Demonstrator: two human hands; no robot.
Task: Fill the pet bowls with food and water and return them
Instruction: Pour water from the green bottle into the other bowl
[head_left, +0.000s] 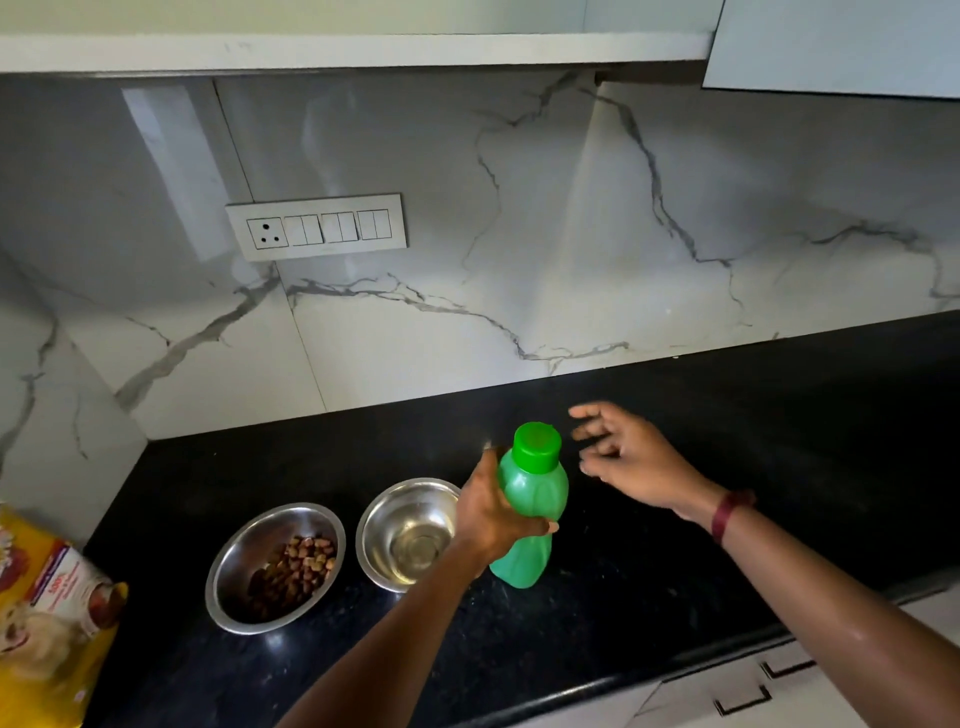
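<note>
My left hand (491, 512) is wrapped around the middle of the green bottle (530, 512), thumb on the near side and fingers curled behind it, so the grip is closed on the plastic. The bottle stands upright with its base on the black countertop (753, 467), and its green cap (537, 446) sits on the neck. My right hand (631, 460) is in the air just to the right of the cap and a little behind it, fingers spread and loosely curved, touching nothing; a dark red band (727, 514) circles that wrist. The two steel bowls sit on the counter to the left of the bottle. The water bowl (408, 535) is the nearer one, right beside my left hand, whose knuckles cover part of its right rim; it holds a shallow pool of clear water. The food bowl (275, 566) is further left, just beside the water bowl without touching it, with brown kibble (296, 571) heaped toward its right side. Both bowls lie well away from my right hand. At the far left edge of the counter lies the yellow pet food bag (49, 618). A white switch panel (317, 226) is set in the marble wall behind.
</note>
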